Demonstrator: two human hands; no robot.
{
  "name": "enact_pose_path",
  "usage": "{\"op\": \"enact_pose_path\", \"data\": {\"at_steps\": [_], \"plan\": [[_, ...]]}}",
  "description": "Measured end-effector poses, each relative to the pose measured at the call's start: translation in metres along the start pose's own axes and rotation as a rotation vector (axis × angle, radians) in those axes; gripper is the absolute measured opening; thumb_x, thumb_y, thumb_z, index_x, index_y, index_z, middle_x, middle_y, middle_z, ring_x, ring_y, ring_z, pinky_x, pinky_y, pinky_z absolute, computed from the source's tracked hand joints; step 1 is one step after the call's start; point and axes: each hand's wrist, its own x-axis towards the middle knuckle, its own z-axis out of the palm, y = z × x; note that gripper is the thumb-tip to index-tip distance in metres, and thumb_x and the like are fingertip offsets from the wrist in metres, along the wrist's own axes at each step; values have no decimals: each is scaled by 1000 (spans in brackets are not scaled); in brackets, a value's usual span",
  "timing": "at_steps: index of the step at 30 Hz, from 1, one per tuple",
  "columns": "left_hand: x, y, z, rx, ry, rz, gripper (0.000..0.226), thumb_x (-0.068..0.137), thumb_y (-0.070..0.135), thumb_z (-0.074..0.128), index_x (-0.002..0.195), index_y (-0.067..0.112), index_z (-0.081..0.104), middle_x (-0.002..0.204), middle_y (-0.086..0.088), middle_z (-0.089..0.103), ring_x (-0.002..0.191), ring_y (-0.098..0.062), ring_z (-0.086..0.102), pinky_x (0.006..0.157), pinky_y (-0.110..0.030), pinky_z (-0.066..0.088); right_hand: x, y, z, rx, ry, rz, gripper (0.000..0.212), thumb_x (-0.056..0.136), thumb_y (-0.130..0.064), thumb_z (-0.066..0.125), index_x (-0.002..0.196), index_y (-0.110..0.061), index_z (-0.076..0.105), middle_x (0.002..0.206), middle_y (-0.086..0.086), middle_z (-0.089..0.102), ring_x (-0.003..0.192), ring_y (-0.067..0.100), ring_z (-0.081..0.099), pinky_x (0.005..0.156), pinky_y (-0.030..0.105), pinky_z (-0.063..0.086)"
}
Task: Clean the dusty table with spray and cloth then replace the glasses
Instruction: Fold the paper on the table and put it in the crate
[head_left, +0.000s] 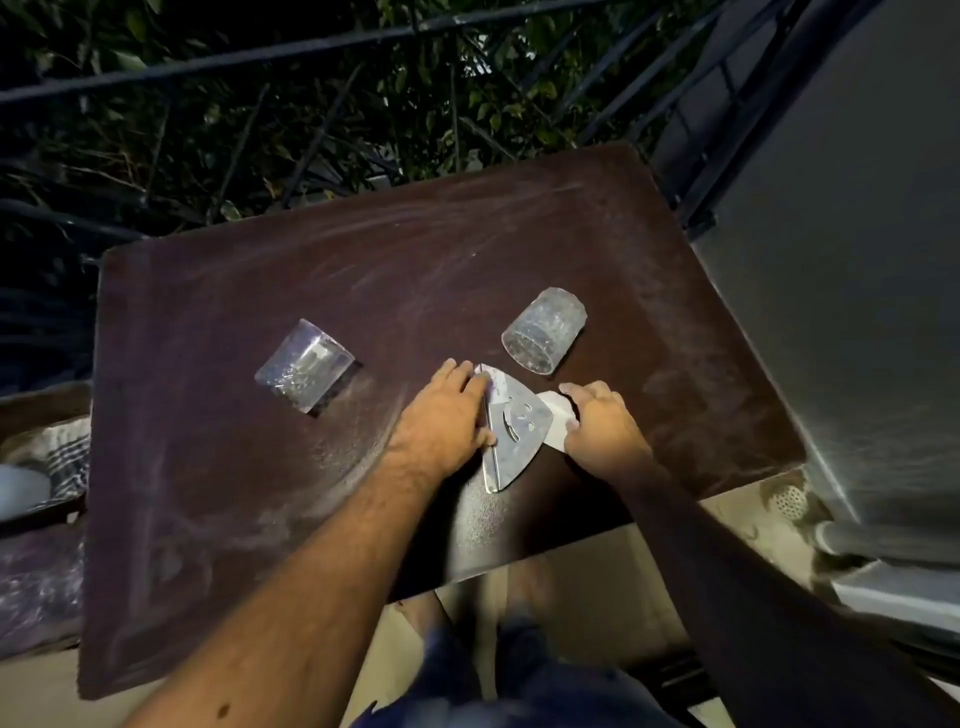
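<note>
A dusty brown table (363, 260) fills the middle of the view. Two clear glasses stand on it: one (304, 371) at the left, one (543, 330) further back to the right. Near the front edge lies a fan-shaped metal napkin holder (519, 426) with face-like cut-outs. My left hand (447, 415) grips its left edge. My right hand (602, 426) pinches a white napkin (553, 413) that sticks out from the holder's right side. No spray bottle is in view.
A dark railing (311, 47) with foliage runs behind the table. A grey wall (831, 260) stands close on the right, with a floor drain (787, 501) below it. A striped surface with a white object (21, 488) sits at the left.
</note>
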Motion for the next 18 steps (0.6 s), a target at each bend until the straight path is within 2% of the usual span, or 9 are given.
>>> {"op": "enact_pose_path", "data": {"at_steps": [3,10,14,18], "plan": [[17,5,3,-70,-48,19,89,91,34,72,162,18,20,171,-4,11,158,-25,4,128,-36,12,6,10,-2,68,-4,4,64,87,-16,59,149,-21,42,137,8,44,130,28,40,112,37,34],[41,20,4,31,-166,-15,93,93,9,66,163,33,8,172,8,-3,158,-26,-1,120,-53,34,21,12,-6,93,-75,11,77,82,-31,75,150,-21,41,139,8,41,130,29,40,113,34,31],[47,26,4,18,-188,-32,86,92,1,63,161,28,19,171,5,9,158,-28,0,121,-52,32,23,14,-1,128,-83,7,74,77,-26,80,144,-21,49,134,8,42,126,29,41,110,32,32],[49,25,3,-38,-184,-35,88,84,4,75,157,25,30,164,2,26,158,-28,6,122,-50,32,25,14,-1,183,-66,28,72,74,-24,82,140,-21,54,131,8,43,125,29,44,112,35,35]]}}
